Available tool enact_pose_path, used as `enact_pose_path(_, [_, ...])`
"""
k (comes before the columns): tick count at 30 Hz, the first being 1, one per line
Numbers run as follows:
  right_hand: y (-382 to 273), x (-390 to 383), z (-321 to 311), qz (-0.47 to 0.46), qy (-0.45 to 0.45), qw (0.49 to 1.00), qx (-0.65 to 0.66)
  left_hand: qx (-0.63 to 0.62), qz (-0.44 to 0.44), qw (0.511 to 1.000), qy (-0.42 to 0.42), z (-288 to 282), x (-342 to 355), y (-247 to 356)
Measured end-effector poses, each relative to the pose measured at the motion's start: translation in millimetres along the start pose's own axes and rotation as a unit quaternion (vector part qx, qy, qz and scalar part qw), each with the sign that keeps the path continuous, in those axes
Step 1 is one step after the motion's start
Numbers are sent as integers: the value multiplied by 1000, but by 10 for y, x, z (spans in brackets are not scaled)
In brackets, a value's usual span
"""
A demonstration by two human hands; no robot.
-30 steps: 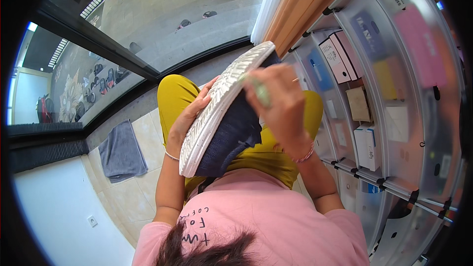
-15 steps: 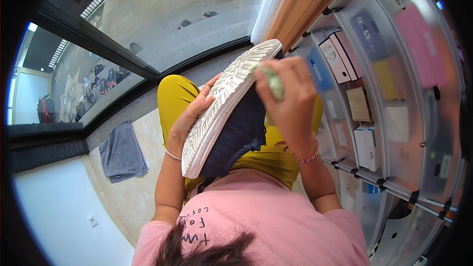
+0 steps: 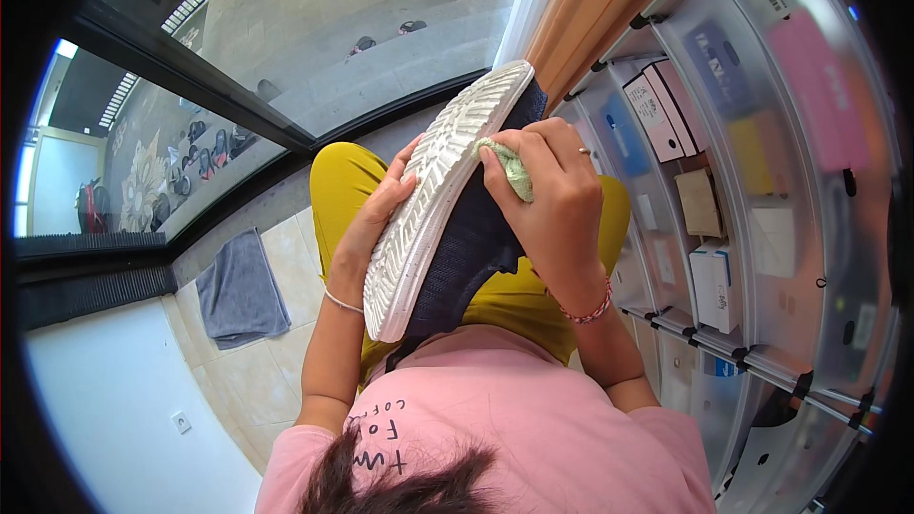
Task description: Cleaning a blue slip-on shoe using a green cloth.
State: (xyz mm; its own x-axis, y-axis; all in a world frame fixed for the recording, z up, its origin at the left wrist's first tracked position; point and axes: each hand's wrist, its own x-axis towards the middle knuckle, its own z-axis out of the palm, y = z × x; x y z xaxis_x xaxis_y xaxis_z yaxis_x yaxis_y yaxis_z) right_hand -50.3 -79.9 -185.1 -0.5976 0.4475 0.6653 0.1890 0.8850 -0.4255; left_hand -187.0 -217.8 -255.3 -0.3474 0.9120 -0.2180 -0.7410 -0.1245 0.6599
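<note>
A dark blue knit sneaker [image 3: 466, 252] with a white patterned sole is tilted on its side above my lap, toe end pointing away from me. My left hand [image 3: 379, 211] grips it along the sole's left edge, fingers lying over the tread. Bunched in my right hand [image 3: 557, 200] is a light green cloth [image 3: 509, 169], pinched between thumb and fingers. The cloth touches the white side of the sole near its upper half. The sneaker's far side and the fingers behind it are hidden.
A grey towel [image 3: 243, 287] lies on the tiled floor to the left. Clear-fronted shoe boxes [image 3: 771, 228] stack up on my right, beside an orange-brown curtain [image 3: 600, 9]. Ahead is a glass door with a black frame [image 3: 381, 114]; sandals [image 3: 214, 157] lie outside.
My right hand with the cloth has shifted slightly down and left along the sole's edge. The sneaker has turned a little more upright in my left hand.
</note>
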Motion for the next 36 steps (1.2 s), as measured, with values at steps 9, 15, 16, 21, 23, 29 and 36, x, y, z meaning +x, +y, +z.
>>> enact_pose_path(9, [-9, 71, -287, 169, -42, 946, 273, -86, 11, 996, 38, 5, -21, -35])
enact_pose_path(15, [-20, 160, -291, 132, -105, 935, 311, -239, -62, 968, 46, -33, -9, -203])
enact_pose_path(16, [-36, 112, -194, 58, -117, 953, 272, -189, -48, 979, 56, -32, 18, -238])
enact_pose_path(21, [-29, 63, -154, 55, -130, 932, 333, -196, -27, 980, 33, -1, -41, -293])
enact_pose_path(23, [43, 45, -187, -5, -202, 967, 156, -222, -44, 973, 54, -72, -73, -307])
enact_pose_path(29, [51, 41, -280, 47, -157, 981, 105, -278, -84, 953, 91, -21, -56, -296])
enact_pose_path(36, [181, 212, -296, -31, -26, 998, 53, -311, -95, 945, 15, 72, -127, -204])
